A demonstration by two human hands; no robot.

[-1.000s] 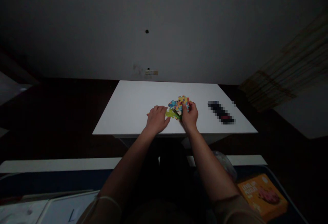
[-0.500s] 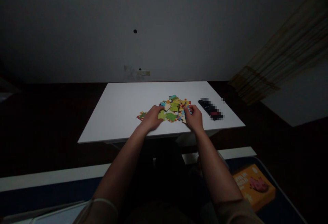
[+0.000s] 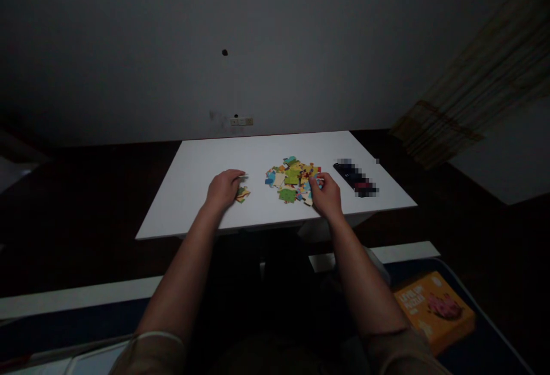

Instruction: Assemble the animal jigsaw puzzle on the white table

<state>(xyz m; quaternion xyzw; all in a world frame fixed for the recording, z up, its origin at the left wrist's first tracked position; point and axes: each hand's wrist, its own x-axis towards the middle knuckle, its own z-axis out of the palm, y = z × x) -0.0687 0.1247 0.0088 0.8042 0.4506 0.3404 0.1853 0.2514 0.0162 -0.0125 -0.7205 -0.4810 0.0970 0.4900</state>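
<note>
On table (image 3: 180, 206) | left hand (image 3: 224, 189), right hand (image 3: 325, 194) at jigsaw pieces (image 3: 292, 179) | orange box (image 3: 433, 312) below

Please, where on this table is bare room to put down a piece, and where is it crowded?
Widest bare patch: the white table behind the left hand, left of the jigsaw puzzle pile. A narrower strip runs behind the pile. Crowded: around the pile, and between the right hand and the blurred dark object.
</note>
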